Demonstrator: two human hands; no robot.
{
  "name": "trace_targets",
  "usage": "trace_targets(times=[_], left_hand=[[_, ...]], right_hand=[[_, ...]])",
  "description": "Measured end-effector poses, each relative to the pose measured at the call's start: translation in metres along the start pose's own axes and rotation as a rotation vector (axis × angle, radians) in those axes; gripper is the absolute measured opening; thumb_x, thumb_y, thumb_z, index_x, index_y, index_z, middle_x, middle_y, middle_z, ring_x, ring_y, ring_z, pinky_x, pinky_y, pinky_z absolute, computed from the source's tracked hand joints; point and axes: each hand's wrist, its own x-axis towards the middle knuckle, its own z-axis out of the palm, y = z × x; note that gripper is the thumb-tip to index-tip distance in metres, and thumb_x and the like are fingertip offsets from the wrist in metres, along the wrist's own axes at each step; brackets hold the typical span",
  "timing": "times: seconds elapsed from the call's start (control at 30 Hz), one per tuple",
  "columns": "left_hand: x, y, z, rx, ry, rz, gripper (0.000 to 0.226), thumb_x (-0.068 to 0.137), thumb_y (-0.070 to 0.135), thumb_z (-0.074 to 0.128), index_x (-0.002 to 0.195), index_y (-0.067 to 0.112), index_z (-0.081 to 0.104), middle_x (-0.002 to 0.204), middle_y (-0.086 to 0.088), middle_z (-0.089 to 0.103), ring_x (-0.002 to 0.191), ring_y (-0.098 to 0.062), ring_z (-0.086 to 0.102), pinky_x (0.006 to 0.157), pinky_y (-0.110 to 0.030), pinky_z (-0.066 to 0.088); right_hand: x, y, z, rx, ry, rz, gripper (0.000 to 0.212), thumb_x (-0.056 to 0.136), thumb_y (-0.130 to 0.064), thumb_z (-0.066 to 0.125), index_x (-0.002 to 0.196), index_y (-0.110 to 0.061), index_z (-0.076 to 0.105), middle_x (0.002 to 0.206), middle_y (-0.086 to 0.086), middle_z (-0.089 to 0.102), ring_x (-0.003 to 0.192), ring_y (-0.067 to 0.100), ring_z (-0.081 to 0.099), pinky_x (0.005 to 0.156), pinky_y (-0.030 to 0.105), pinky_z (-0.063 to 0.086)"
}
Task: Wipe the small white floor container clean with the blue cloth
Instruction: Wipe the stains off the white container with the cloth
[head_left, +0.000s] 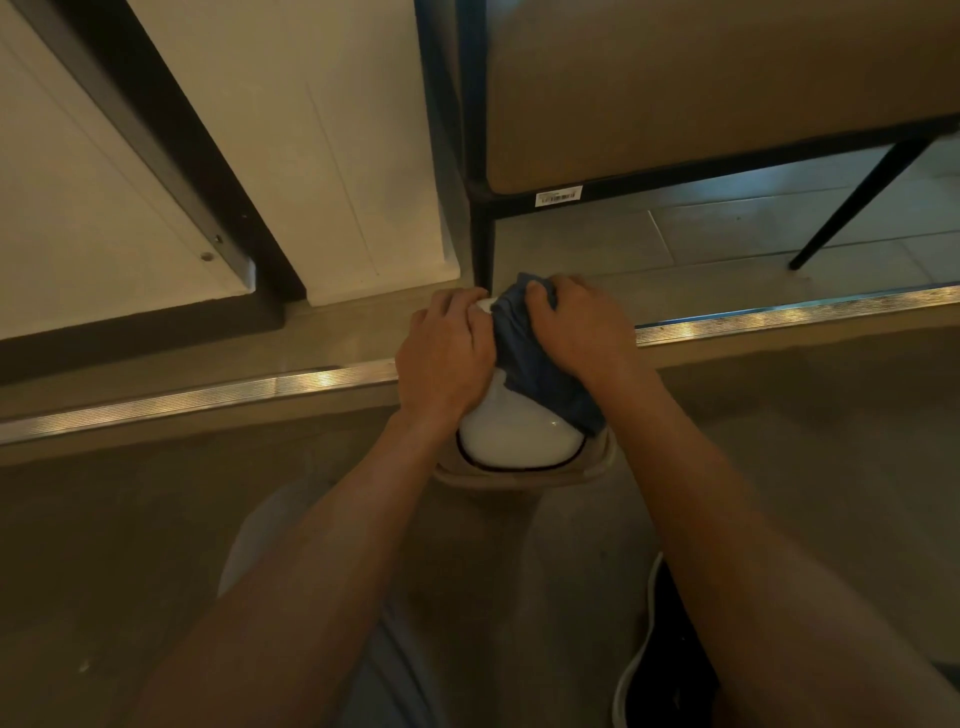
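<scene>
**Both hands on the white container, cloth on its right side**

Far left: a white panel (78, 208) with a dark diagonal frame bar (171, 145) is filling the upper left of the head view. A ribbed metal floor strip (208, 397) is running across the floor (156, 519) from the left edge to the right edge, passing behind the hands.

Centre-left: the left hand (441, 358) is resting on the upper left side of the small white container (514, 436), fingers curled over its top and gripping it. The container is sitting on the floor just in front of the metal strip, in a beige square base (524, 480); a thin dark ring is showing around its lower body.

Centre-right: the blue cloth (535, 369) is lying draped over the container's top and right side. The right hand (582, 332) is pressing on the cloth, fingers curled and bunching the fabric at the top.

Upper right: a chair with a tan seat (727, 93) and black legs (483, 244) is standing on the tiled floor beyond the strip; one leg is just behind the container. A barcode label (557, 196) is showing on the frame.

Lower right: a dark shoe with a white sole (654, 660) is resting on the floor.
</scene>
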Motion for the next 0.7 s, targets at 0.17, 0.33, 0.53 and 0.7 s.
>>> trace_targets(times=[0.17, 0.33, 0.53, 0.7], left_hand=[[0.001, 0.000, 0.001, 0.002, 0.010, -0.009, 0.042, 0.105, 0.032, 0.031, 0.134, 0.020, 0.059, 0.135, -0.003, 0.057, 0.116, -0.023, 0.055, 0.096, -0.039, 0.047], [0.001, 0.004, 0.003, 0.005, -0.005, 0.010, 0.039, 0.107, 0.031, 0.033, 0.134, 0.021, 0.058, 0.136, -0.002, 0.057, 0.116, -0.022, 0.055, 0.097, -0.039, 0.047], [0.003, 0.001, 0.002, 0.039, -0.053, 0.045, 0.043, 0.106, 0.035, 0.030, 0.138, 0.020, 0.055, 0.138, -0.004, 0.055, 0.120, -0.023, 0.053, 0.100, -0.039, 0.046], [0.004, 0.003, 0.002, 0.027, -0.019, 0.040, 0.049, 0.102, 0.039, 0.026, 0.133, 0.021, 0.059, 0.133, -0.003, 0.059, 0.117, -0.024, 0.056, 0.097, -0.038, 0.047]], right_hand=[[-0.022, 0.012, 0.007, 0.139, 0.147, -0.111, 0.038, 0.104, -0.042, 0.041, 0.123, -0.015, 0.060, 0.120, 0.008, 0.063, 0.108, 0.023, 0.057, 0.092, 0.034, 0.043], [-0.066, 0.016, 0.020, 0.470, 0.322, 0.089, 0.043, 0.104, -0.045, 0.040, 0.142, -0.023, 0.045, 0.141, -0.001, 0.050, 0.122, 0.009, 0.049, 0.098, 0.028, 0.042], [-0.022, 0.008, 0.000, 0.237, 0.157, 0.353, 0.046, 0.104, -0.042, 0.032, 0.120, -0.006, 0.058, 0.119, 0.015, 0.061, 0.111, 0.032, 0.058, 0.087, 0.039, 0.044], [0.010, -0.001, -0.009, 0.024, -0.089, 0.034, 0.037, 0.105, -0.034, 0.034, 0.100, -0.009, 0.061, 0.086, 0.007, 0.057, 0.079, 0.021, 0.053, 0.074, 0.033, 0.036]])
